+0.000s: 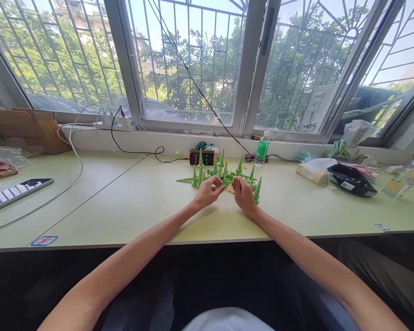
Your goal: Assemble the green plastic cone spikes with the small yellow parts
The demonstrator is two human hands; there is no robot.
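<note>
Barred windows with green trees behind them run the whole width of the room above a pale green bench (124,202). At the far left a cardboard box (27,126) leans by the sill, with a clear plastic bag (2,161) in front of it and a phone (15,193) lying flat near the bench's front edge. A white cable (76,154) loops from there up to a power strip (119,122) on the sill.

Toward the middle, a small black device (202,158) sits by the wall. Just in front of it stands a cluster of green spikes (202,172), most upright and one lying on its side.

Both bare arms reach in to the near edge of this cluster. The left hand (207,193) has its fingers curled and pinched on a green cup piece (228,178), which sits between the two hands, just off the bench. The right hand (244,195) is curled beside it with its fingertips at the same piece; whether it grips anything is too small to tell.

Further right, a bottle (262,149) with a green label stands by the wall, then a white packet (313,171) and a black pouch (350,180).
</note>
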